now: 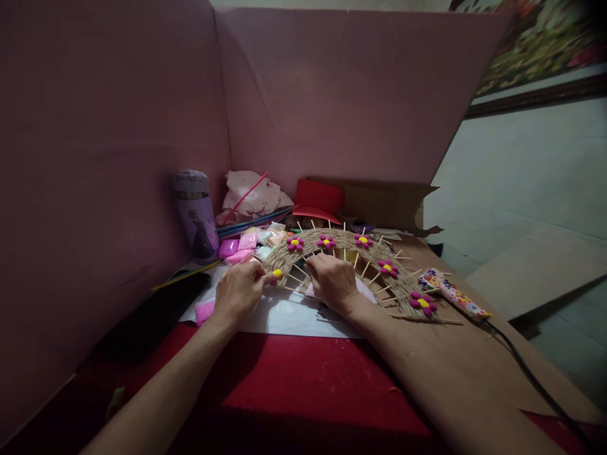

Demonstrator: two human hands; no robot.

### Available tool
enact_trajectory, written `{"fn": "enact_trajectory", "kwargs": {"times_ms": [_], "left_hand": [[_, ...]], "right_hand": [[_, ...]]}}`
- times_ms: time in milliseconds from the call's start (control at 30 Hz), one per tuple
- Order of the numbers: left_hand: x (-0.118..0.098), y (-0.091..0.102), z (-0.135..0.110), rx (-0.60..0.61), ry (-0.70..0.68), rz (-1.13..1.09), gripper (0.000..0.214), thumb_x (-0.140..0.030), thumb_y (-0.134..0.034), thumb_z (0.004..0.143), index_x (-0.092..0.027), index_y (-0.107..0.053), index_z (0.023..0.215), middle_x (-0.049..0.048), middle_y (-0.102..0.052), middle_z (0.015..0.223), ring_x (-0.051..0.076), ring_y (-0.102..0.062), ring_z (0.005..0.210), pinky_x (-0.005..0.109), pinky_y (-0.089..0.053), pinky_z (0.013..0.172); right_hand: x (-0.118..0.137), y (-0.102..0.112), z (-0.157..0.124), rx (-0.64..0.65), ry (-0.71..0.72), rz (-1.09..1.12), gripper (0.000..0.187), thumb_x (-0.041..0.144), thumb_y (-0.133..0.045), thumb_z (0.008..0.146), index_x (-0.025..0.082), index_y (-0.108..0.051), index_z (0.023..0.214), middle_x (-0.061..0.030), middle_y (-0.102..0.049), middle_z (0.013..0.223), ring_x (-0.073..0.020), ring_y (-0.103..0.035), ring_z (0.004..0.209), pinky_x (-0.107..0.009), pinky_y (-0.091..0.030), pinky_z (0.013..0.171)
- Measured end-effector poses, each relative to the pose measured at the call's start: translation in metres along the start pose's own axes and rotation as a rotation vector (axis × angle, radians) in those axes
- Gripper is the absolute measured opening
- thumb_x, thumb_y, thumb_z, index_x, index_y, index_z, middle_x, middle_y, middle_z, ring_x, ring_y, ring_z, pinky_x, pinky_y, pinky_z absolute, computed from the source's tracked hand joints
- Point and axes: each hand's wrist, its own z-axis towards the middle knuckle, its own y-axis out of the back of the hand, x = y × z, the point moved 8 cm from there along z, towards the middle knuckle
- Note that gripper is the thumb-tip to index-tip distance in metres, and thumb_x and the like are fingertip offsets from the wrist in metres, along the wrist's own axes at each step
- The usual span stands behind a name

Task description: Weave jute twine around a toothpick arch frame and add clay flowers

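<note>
A half-round arch (310,239) woven of brown twine on thin wooden sticks lies in front of me. Magenta clay flowers with yellow centres, such as the one at the lower right (423,303), are spaced along it. At its left end is a yellow clay ball (277,273) with a magenta petal touching it. My left hand (239,291) is closed in a pinch at this petal. My right hand (332,278) reaches inside the curve, its fingers closed at the arch's inner edge and sticks. Both sets of fingertips are partly hidden.
A lilac tumbler (196,218) stands at the left by the pink panel (332,95). Packets of pink clay (241,243) lie behind my left hand. A flower-patterned glue gun (453,294) with a black cord rests on brown cardboard (478,360) at the right. The cloth (294,379) is red.
</note>
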Motion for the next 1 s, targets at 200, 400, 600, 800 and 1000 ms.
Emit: {"fn": "enact_trajectory", "kwargs": {"times_ms": [200,400,600,800,1000], "left_hand": [[0.001,0.002,0.005,0.007,-0.095,-0.113,0.019,-0.039,-0.06,0.075,-0.02,-0.063,0.07,0.0001,-0.06,0.067,0.014,-0.052,0.065,0.025,-0.031,0.057],[-0.014,0.0,0.0,0.052,-0.258,0.016,0.007,-0.019,-0.066,0.067,-0.022,-0.064,0.073,0.0007,-0.064,0.075,0.019,-0.051,0.08,0.028,-0.031,0.068],[-0.022,0.0,-0.002,-0.006,-0.262,0.103,0.001,-0.022,-0.062,0.074,-0.021,-0.063,0.073,0.0023,-0.066,0.079,0.021,-0.051,0.084,0.03,-0.029,0.072],[-0.02,-0.002,0.0,0.008,-0.244,0.102,0.004,-0.025,-0.064,0.073,-0.022,-0.064,0.072,0.0022,-0.066,0.079,0.022,-0.052,0.085,0.031,-0.03,0.073],[-0.009,0.0,0.004,0.008,-0.187,-0.032,0.012,-0.03,-0.06,0.077,-0.02,-0.062,0.072,0.0024,-0.062,0.074,0.018,-0.052,0.077,0.027,-0.031,0.066]], "right_hand": [[-0.001,0.0,0.001,0.009,-0.01,0.0,0.017,0.022,-0.048,0.087,0.017,-0.062,0.08,-0.0033,-0.065,0.076,-0.0124,-0.054,0.065,-0.028,-0.023,0.054],[-0.001,-0.001,0.0,0.007,-0.006,-0.001,0.017,0.023,-0.047,0.088,0.018,-0.062,0.081,-0.003,-0.065,0.077,-0.0137,-0.056,0.068,-0.028,-0.024,0.056],[-0.002,-0.003,0.0,0.01,-0.006,0.014,0.018,0.022,-0.046,0.088,0.018,-0.063,0.083,-0.0036,-0.066,0.078,-0.0132,-0.055,0.067,-0.028,-0.024,0.055],[-0.002,-0.002,0.0,-0.003,-0.008,0.007,0.017,0.023,-0.047,0.087,0.018,-0.063,0.081,-0.003,-0.065,0.076,-0.0127,-0.054,0.066,-0.028,-0.023,0.055],[-0.002,-0.002,-0.001,0.004,-0.01,0.007,0.017,0.023,-0.047,0.088,0.018,-0.063,0.083,-0.0031,-0.065,0.077,-0.0129,-0.054,0.066,-0.028,-0.023,0.055]]}}
